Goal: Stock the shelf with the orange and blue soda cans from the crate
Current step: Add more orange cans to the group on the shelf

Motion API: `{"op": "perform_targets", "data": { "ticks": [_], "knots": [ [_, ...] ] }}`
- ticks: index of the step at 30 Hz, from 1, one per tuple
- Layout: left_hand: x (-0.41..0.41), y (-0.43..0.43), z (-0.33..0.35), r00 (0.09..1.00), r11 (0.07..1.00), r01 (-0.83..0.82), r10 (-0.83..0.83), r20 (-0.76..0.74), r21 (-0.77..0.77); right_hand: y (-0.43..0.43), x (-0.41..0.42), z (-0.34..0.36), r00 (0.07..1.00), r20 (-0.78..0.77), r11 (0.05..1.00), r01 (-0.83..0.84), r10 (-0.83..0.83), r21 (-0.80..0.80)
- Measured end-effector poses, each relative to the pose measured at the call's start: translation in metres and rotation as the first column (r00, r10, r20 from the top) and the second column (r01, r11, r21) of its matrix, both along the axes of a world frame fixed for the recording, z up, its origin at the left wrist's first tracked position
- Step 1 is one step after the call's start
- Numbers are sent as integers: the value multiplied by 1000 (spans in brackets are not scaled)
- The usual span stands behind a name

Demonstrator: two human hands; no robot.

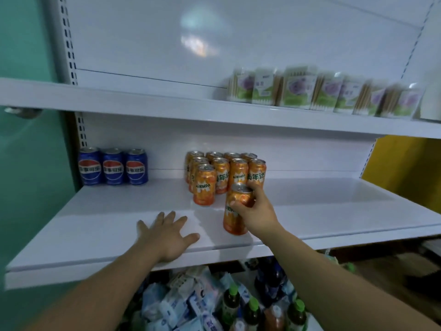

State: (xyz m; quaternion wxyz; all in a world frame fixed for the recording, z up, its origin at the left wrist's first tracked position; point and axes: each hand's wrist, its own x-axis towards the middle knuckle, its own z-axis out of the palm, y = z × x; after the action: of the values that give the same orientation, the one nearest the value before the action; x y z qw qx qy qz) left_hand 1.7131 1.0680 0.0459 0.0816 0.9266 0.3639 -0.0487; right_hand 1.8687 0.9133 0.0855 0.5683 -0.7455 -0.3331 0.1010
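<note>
Right hand (256,211) grips an orange can (232,220) just in front of the block of orange cans (222,173).

Fingers and thumb curl round the can's upper part. The can is upright at the shelf board (107,223), in front of the block's right side; whether its base touches the board is unclear. The left hand (167,237) lies palm down on the board with fingers spread, holding nothing, in front and to the left of the block. Three blue cans (113,167) stand in a row well to the block's left, at the back. Above the block, blurred packets (322,91) line the upper shelf; below it are green-capped bottles (250,309).
</note>
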Motion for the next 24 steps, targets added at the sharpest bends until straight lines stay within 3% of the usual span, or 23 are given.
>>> {"op": "perform_targets", "data": {
  "ticks": [15, 24],
  "knots": [
    [4, 5, -13, 998, 999, -9, 6, 70, 47, 74, 49, -9, 984, 180, 994, 3, 17, -113],
    [6, 6, -15, 999, 997, 1, -5, 52, 73, 92, 62, -12, 988, 150, 990, 51, -31, -128]
  ]
}}
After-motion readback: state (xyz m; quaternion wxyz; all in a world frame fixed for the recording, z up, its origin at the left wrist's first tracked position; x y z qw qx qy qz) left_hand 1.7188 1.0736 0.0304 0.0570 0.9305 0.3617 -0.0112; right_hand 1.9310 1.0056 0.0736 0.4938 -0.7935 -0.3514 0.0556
